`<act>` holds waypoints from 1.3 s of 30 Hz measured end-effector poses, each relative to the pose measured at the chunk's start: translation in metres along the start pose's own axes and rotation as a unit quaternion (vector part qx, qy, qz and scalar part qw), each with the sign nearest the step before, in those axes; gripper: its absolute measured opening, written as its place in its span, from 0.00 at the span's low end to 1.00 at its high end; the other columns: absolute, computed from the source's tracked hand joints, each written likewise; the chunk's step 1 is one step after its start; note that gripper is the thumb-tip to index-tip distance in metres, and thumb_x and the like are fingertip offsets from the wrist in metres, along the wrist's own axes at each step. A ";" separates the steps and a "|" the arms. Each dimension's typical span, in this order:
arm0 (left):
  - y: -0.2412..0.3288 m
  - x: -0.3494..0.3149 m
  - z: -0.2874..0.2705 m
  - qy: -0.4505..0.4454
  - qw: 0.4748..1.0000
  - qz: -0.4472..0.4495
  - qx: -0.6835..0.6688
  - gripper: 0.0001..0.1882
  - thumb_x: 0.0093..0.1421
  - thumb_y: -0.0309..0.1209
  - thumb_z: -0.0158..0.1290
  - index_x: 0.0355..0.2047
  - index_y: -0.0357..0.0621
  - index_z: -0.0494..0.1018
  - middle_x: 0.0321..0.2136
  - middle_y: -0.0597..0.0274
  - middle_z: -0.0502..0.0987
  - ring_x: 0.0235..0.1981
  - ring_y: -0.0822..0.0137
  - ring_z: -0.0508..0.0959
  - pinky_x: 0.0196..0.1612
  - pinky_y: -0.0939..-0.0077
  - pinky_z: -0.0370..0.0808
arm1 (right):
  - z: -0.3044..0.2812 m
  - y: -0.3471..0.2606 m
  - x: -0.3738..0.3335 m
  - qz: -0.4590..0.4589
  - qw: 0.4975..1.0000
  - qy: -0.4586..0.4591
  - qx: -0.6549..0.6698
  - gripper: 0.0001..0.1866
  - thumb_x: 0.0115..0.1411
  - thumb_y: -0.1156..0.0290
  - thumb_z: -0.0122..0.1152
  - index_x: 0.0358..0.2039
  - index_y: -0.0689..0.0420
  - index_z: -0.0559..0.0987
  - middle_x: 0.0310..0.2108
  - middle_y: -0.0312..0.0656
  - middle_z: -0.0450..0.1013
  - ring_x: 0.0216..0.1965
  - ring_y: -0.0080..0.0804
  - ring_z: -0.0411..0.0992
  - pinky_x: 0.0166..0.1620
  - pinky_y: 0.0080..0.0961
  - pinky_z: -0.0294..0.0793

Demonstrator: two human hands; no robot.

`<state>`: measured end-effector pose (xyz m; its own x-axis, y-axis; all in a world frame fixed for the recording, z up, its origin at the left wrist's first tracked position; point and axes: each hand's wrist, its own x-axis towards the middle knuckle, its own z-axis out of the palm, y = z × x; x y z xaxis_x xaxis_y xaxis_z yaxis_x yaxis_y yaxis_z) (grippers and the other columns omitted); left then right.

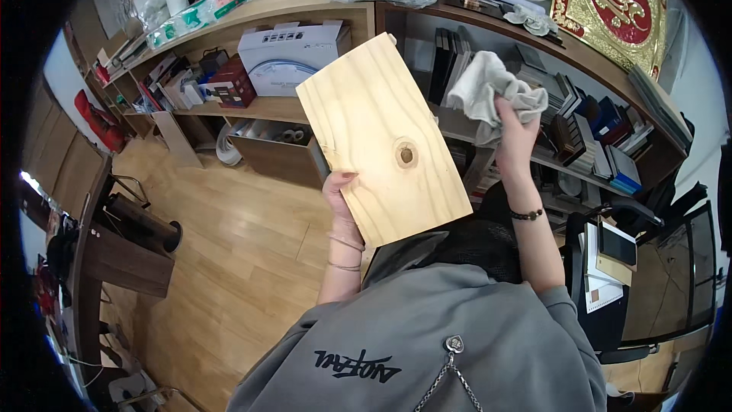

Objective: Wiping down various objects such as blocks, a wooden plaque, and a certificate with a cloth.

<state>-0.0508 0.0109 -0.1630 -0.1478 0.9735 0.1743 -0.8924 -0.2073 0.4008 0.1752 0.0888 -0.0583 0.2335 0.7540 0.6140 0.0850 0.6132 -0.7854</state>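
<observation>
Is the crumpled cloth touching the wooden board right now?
Apart. The head view shows the cloth bunched in the right hand, held off the wooden board's right edge, with shelf background visible between them.

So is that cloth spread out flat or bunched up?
Bunched up. The pale cloth is crumpled in the right hand, folds spilling above the fingers, held beside the wooden board.

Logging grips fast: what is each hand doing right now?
Left hand: closed on the lower left edge of the wooden board, holding it up.
Right hand: closed around a bunched pale cloth, beside the board.
</observation>
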 end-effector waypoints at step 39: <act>0.000 -0.008 0.019 -0.028 0.999 -0.025 -0.039 0.38 0.42 0.36 0.43 0.57 0.37 0.56 0.52 0.48 0.65 0.51 0.51 0.68 0.55 0.60 0.66 | 0.017 -0.064 -0.041 -0.063 0.951 -0.302 0.010 0.20 0.51 0.76 0.57 0.47 0.60 0.71 0.48 0.43 0.69 0.49 0.31 0.68 0.51 0.30 0.67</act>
<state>-0.0417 0.0013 -0.1476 -0.0806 0.9748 0.2079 -0.9286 -0.1492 0.3397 0.1433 0.0223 -0.0320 -0.3775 0.6686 0.6407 0.0558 0.7071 -0.7050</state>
